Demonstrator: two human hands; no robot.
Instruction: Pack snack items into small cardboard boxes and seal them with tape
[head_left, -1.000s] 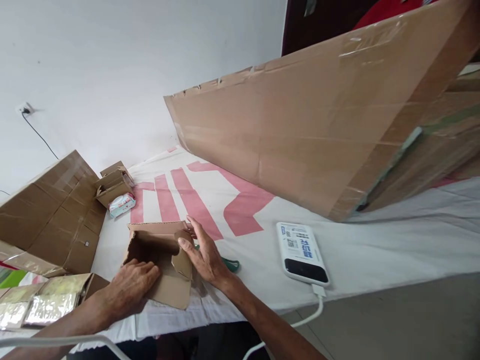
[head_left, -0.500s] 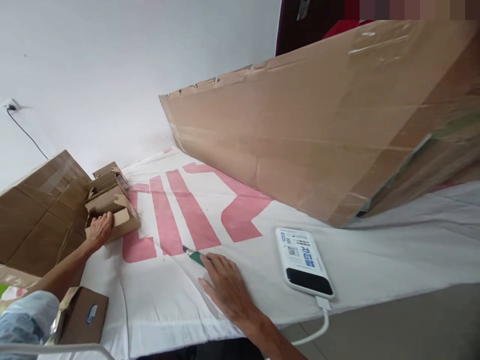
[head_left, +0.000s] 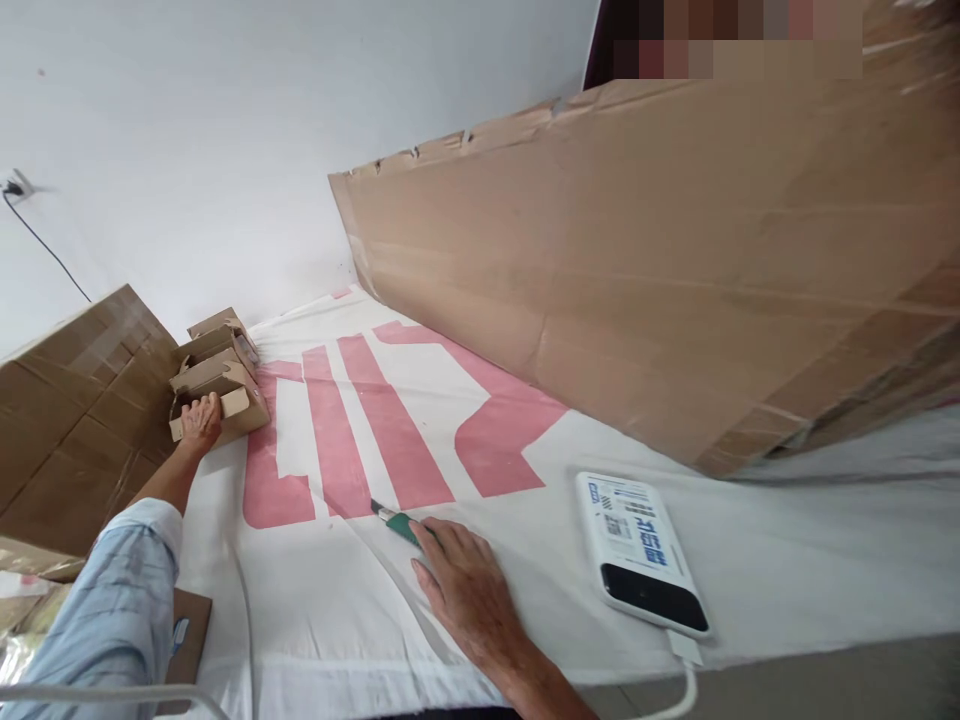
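Note:
At the left, my left hand (head_left: 201, 422) curls its fingers over the near wall of a small open cardboard box (head_left: 244, 415). That box is the nearest in a short row of similar small boxes (head_left: 214, 340). Lower down, my right hand (head_left: 469, 590) rests palm-down on the cloth, its fingers closed over the green handle of a utility knife (head_left: 401, 525). The knife's dark tip points away to the upper left. Part of the handle is hidden under my fingers.
A large cardboard sheet or box (head_left: 600, 270) stands along the right. A white power bank (head_left: 641, 550) with a cable lies near the front edge of the cloth (head_left: 315, 600). At left are a large carton (head_left: 75, 430) and a brown box (head_left: 193, 630), partly behind my sleeve.
My left forearm has come forward and its sleeve shows more, covering much of the brown box. The view has shifted slightly. Both hands keep hold of the same things.

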